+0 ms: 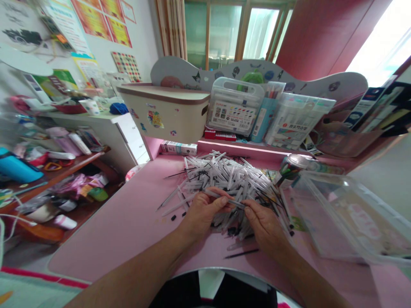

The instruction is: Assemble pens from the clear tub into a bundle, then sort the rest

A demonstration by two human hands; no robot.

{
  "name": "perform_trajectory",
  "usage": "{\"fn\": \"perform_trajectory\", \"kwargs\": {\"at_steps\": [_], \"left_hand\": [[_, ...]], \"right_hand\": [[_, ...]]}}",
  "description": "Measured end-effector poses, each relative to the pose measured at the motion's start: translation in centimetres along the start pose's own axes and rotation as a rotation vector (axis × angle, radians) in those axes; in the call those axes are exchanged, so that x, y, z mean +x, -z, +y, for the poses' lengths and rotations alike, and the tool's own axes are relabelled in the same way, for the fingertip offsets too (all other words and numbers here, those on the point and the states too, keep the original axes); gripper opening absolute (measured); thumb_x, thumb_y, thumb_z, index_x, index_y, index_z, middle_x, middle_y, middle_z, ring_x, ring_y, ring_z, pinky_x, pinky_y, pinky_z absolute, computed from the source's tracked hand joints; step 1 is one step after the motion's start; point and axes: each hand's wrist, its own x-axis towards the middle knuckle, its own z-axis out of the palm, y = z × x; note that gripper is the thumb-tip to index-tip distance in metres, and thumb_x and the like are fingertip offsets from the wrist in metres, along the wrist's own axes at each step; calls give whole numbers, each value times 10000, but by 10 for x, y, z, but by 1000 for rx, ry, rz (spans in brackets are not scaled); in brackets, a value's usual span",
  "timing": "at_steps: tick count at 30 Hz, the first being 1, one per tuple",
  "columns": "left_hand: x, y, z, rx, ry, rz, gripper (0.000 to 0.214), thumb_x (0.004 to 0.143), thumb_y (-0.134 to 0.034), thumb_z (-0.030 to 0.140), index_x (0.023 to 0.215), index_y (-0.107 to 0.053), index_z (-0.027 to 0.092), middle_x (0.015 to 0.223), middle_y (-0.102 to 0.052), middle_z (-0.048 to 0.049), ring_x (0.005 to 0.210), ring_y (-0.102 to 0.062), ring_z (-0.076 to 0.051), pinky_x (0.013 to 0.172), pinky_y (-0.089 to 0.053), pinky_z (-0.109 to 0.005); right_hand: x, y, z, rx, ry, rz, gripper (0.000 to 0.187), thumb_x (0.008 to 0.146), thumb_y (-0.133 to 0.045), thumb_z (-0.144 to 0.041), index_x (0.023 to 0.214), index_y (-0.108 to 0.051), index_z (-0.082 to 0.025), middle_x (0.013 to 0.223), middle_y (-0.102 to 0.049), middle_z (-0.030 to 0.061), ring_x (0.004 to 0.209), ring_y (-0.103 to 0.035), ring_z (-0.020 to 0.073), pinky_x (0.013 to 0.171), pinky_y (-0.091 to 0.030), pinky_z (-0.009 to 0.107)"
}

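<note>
Between my two hands, above the front of a pile, is a slim translucent pen (236, 203). My left hand (205, 210) is closed round its barrel, thumb on top. At its other end my right hand (261, 220) pinches it between thumb and fingertips. Whether that end is a cap or a tip I cannot make out. Behind and below the hands spreads a heap of clear pen barrels (229, 173) mixed with dark refills. A loose black refill (241, 254) lies near the desk's front edge. Small black caps (174, 217) sit left of the heap.
A clear plastic bin (324, 239) stands on the right of the pink desk (128, 226). Behind it is a can (290, 167) holding pens. The shelf above bears a beige storage box (173, 113), marker cases (236, 107) and a pen holder (349, 137).
</note>
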Motion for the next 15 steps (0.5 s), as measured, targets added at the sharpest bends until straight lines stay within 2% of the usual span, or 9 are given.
{"fn": "perform_trajectory", "kwargs": {"at_steps": [5,8,10,12,15], "left_hand": [[-4,-3,-1,131,-49,-104,231,726,-794,349,795,-714,144,732,-700,-48,676,-647,-142,667,-509,-235],[-4,-3,-1,148,-60,-109,243,744,-775,361,854,-700,158,717,-688,-32,649,-627,-135,626,-484,-223],[-3,-2,1,135,-105,-66,275,737,-781,354,916,-682,170,782,-704,-34,669,-625,-131,639,-484,-222],[-1,0,4,135,-157,-26,318,744,-772,355,981,-660,175,851,-711,-44,689,-621,-128,645,-486,-222],[1,2,8,149,-189,11,313,788,-724,343,1035,-626,178,868,-704,-44,672,-604,-118,629,-481,-220]], "right_hand": [[5,5,-1,4,18,-102,239,947,-491,-268,881,-715,-218,769,-695,6,719,-632,173,661,-464,265],[7,11,-8,-6,28,-112,205,935,-506,-261,916,-705,-220,780,-697,8,722,-631,176,666,-470,269],[5,20,-19,-43,-3,-24,188,932,-495,-270,986,-668,-222,807,-698,16,722,-632,182,665,-477,279],[-1,35,-33,-115,-40,134,162,918,-505,-291,1013,-624,-234,856,-700,33,760,-638,204,685,-483,304],[-21,78,-43,-197,-32,326,179,879,-580,-372,1008,-640,-262,885,-695,70,752,-636,234,648,-468,336]]}}
